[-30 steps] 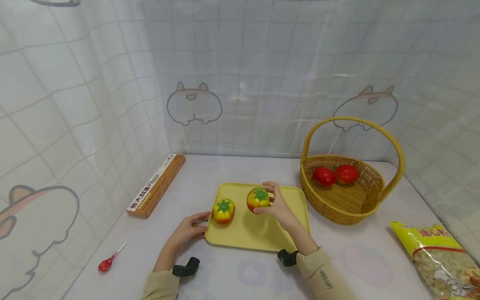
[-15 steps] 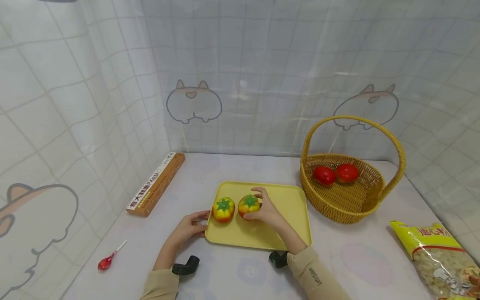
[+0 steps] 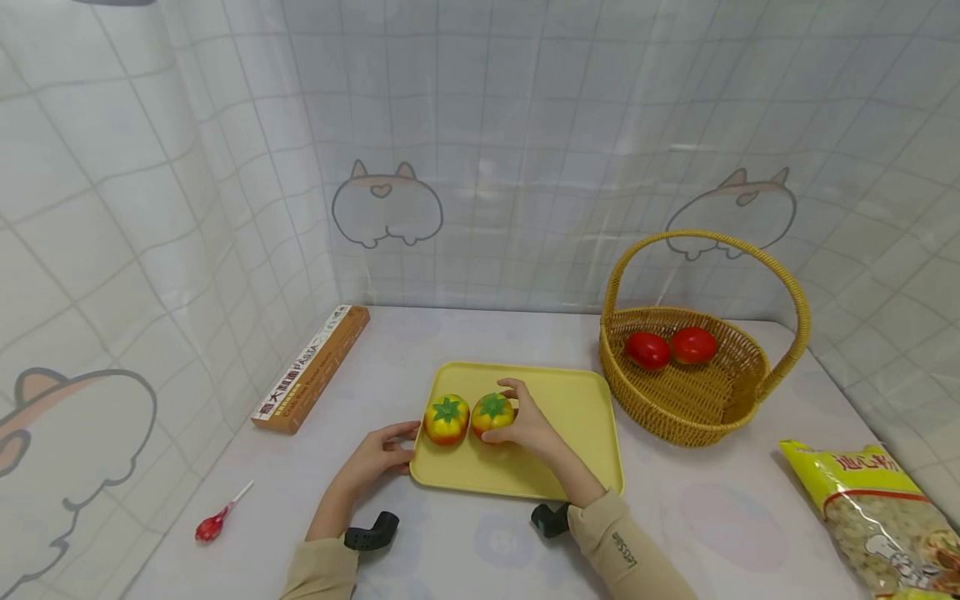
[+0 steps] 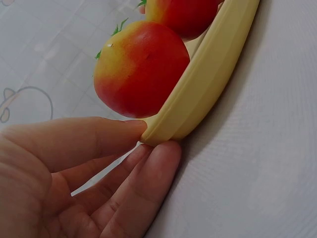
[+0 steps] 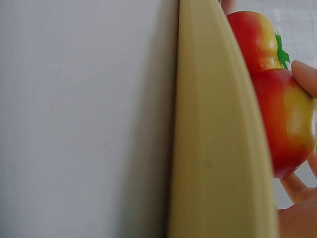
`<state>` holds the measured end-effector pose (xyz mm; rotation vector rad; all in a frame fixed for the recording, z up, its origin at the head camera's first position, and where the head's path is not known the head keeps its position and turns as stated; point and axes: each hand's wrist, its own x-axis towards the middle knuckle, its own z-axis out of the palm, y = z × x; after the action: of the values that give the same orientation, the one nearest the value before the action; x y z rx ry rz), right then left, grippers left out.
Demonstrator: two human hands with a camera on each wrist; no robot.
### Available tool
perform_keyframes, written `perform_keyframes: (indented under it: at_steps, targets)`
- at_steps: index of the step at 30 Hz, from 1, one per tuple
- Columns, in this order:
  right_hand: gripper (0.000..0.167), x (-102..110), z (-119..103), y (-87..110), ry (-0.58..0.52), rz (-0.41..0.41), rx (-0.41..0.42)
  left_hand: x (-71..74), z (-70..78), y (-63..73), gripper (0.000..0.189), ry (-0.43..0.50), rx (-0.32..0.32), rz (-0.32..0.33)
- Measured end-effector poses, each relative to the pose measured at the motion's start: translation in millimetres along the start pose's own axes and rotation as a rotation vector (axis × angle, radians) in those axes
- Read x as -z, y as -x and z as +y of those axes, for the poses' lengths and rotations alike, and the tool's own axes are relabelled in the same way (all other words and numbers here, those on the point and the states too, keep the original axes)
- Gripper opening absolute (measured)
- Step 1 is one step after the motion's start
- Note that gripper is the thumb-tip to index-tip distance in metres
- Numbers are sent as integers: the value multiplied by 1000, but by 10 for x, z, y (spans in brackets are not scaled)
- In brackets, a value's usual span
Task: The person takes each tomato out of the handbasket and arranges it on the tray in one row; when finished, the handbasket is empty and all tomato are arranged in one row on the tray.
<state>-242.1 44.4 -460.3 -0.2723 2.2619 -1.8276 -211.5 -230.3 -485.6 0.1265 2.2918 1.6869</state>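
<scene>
Left fingers (image 4: 148, 176) pinch a yellow tray (image 4: 210, 74) at its rim, 2 red-and-yellow fruits (image 4: 141, 69) just inside it.

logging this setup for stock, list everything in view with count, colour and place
Table: one, whitish, below everything
Tray: one, yellow, mid-table
Green-topped fruits: two, yellow-red, on the tray's left half
Basket: one, golden brown, right of the tray
Red fruits: two, in the basket
Box: one, orange-brown and white, left
Lollipop: one, red, front left
Bag: one, yellow and clear, front right
Walls: three, whitish, gridded, around
Wrist devices: two, black, one per wrist
Sleeves: two, beige
Left hand: one, pinching the tray's edge
Right hand: one, holding the right green-topped fruit
</scene>
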Motion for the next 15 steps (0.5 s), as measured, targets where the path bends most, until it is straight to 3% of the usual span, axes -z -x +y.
perform_keyframes:
  at_steps: [15]
  targets:
    - [86,-27,-1,-1,16,-4,7,4,-26,-21,55,-5,-3,0]
